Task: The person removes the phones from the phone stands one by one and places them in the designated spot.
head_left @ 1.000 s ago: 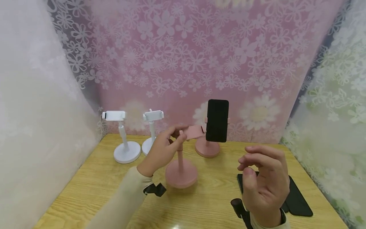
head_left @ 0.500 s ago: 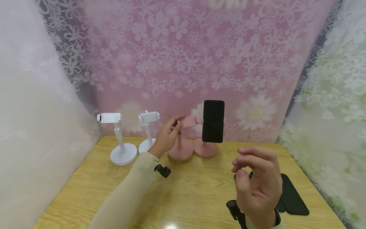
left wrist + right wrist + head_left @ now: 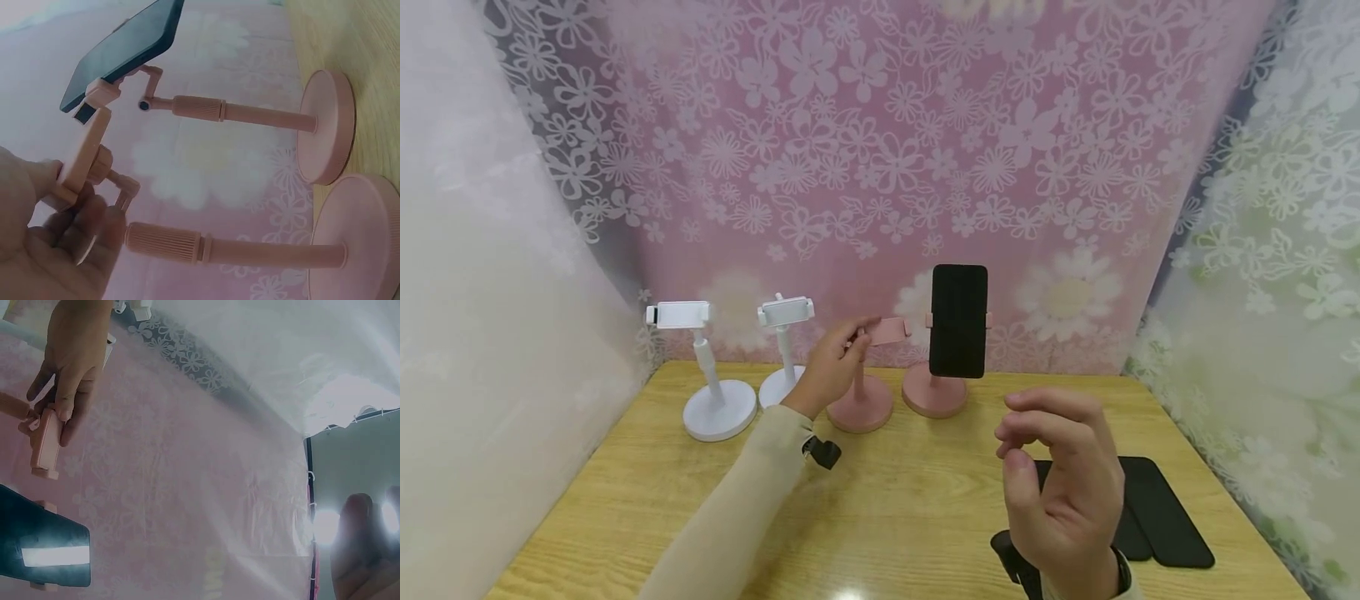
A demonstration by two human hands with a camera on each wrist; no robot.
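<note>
You grip the clamp [image 3: 889, 332] of a pink phone stand [image 3: 860, 405] in your left hand [image 3: 827, 367] beside an upright smartphone [image 3: 958, 322], your right hand [image 3: 1063, 487] hovering loosely curled

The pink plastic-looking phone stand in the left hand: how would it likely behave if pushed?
Nudged low, the pink plastic-looking phone stand would probably slide, given its broad disc base. Pushed at the clamp, it might tip, given the tall slim post, or swivel at the jointed neck.
</note>
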